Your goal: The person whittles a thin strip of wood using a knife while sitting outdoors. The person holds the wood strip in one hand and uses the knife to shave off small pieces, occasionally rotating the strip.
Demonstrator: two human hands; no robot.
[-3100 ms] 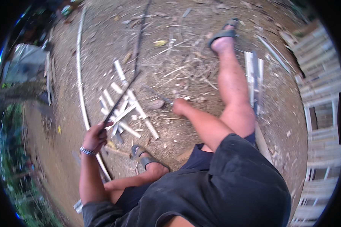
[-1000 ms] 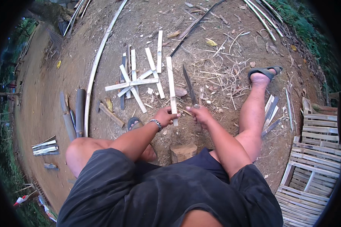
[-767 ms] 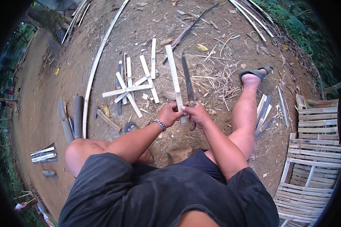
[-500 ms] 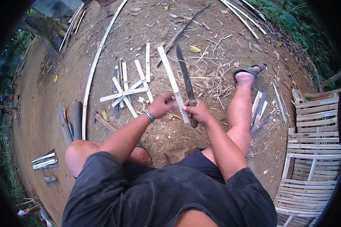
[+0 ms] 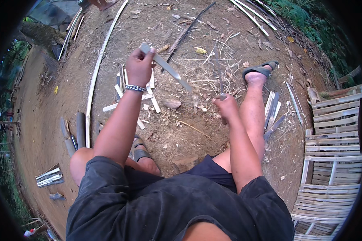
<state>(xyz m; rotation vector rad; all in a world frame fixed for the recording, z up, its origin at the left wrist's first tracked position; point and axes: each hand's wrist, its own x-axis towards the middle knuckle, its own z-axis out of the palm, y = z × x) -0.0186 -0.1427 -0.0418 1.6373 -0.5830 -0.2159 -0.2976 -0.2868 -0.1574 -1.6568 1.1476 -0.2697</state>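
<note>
My left hand (image 5: 139, 67), with a chain bracelet at its wrist, is raised ahead and left of the middle. It grips one end of a flat bamboo strip (image 5: 168, 68), which slants down to the right from my fingers. My right hand (image 5: 227, 108) is closed around the handle of a long knife (image 5: 221, 80), whose thin dark blade points away from me and is hard to make out against the ground. The strip's far end is apart from the blade. Beneath my left hand lie several crossed pale bamboo strips (image 5: 154, 101), partly hidden by the arm.
Curly shavings (image 5: 205, 76) litter the dirt ahead. A long bamboo pole (image 5: 95, 76) runs along the left, near dark bamboo pieces (image 5: 81, 129). Bundled strips (image 5: 273, 110) lie beside my right leg. A slatted bamboo bench (image 5: 334, 152) stands at right. Another person's foot (image 5: 105, 5) shows at the top.
My left hand has moved up and away to the left with the strip, turning it away from the knife. My right hand has shifted slightly right, with the knife still held.
</note>
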